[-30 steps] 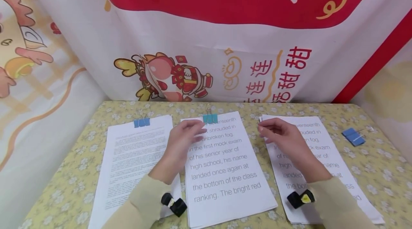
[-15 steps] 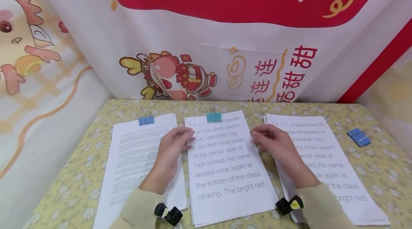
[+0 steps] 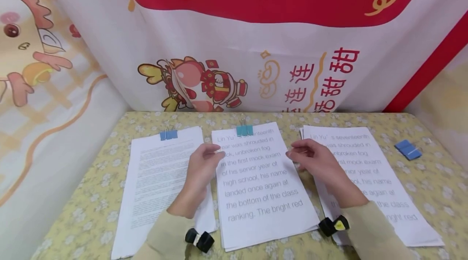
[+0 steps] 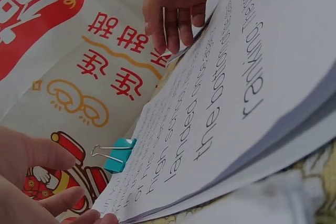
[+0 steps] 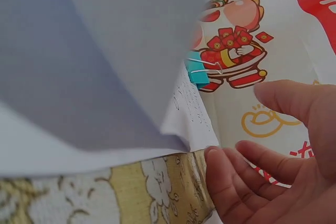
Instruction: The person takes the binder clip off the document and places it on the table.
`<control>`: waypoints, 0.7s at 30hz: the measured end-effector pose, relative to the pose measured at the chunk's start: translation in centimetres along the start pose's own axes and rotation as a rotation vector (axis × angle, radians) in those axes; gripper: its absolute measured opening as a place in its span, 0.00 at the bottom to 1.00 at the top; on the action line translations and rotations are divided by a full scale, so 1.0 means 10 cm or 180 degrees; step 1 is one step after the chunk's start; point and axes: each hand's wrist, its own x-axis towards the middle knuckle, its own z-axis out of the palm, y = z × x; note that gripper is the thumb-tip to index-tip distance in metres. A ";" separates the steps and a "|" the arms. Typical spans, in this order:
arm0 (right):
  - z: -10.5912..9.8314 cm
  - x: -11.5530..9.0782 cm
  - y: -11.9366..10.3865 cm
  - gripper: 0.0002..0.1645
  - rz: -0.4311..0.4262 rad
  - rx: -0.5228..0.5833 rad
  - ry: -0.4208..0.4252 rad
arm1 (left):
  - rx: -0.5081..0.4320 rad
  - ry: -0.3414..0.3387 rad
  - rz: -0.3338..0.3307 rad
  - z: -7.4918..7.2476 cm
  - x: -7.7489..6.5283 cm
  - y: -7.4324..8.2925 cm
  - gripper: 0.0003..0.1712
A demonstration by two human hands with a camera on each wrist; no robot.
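In the head view the middle paper stack [image 3: 256, 227], large print on top, carries a teal binder clip [image 3: 244, 131] on its top edge. My left hand [image 3: 202, 172] is at this stack's left edge, thumb apart from the fingers. At the opposite edge is my right hand [image 3: 321, 164], its fingers loosely bent. The left wrist view has my left hand [image 4: 37, 174] low beside the clipped corner, fingertips right at the paper's edge. From the right wrist, the thumb of my right hand [image 5: 283, 156] stands well apart and a fingertip meets the sheet's edge.
To the left lies a small-print stack [image 3: 157, 195] under a blue binder clip [image 3: 168, 134]. On the right is another large-print stack [image 3: 398, 227], with a loose blue binder clip [image 3: 408, 149] beyond it. A flowered cloth [image 3: 98, 195] covers the table; a printed curtain [image 3: 219, 32] hangs behind.
My right hand has moved left from over the right stack to the middle stack's right edge. The left hand has come away from near the teal clip to the left edge.
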 end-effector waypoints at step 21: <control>0.10 -0.03 -0.03 0.41 0.0177 -0.0726 0.0039 | 0.0013 -0.0309 -0.0195 -0.09 0.02 0.06 0.37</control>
